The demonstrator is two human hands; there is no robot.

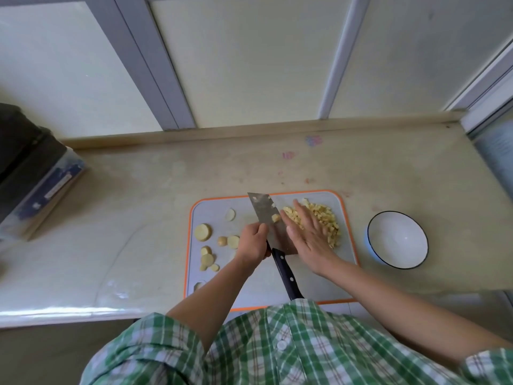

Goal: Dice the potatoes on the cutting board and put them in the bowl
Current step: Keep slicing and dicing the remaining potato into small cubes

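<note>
Currently the diced potato pile (324,218) sits in the far right corner of the cutting board (319,284). The right hand (308,234) lies flat on it, fingers straight, pressing it toward the cleaver (263,209) blade. The left hand (251,241) curls round the cleaver at the blade's heel, leaving the black handle free. Uncut potato slices (203,232) lie along the board's left edge. An empty white bowl (399,245) stands on the worktop (138,204) just off the board's right edge. Dice likely light, wet, loose: scoop on the blade with palm as backstop, don't pinch.

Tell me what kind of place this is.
Most likely a home kitchen counter: an orange-rimmed cutting board with diced potato, a cleaver, and a white bowl beside it.
</note>
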